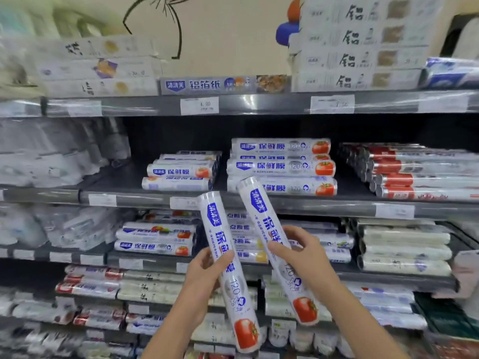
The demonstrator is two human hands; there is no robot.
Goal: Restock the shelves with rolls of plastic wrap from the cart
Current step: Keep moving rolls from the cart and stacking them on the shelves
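Shelf [285,203] behind, the left hand [204,270] clasps the tilted left roll [216,224] and the right hand [298,252] clasps the tilted right roll [259,208].

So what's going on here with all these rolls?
A person is stocking shop shelves. The left hand grips one roll of plastic wrap and the right hand grips a second roll. Both are held tilted, tomato end down, in front of the shelving. Neither is on a shelf yet. On the middle shelf just beyond, matching rolls lie stacked, with a shorter pile to their left.
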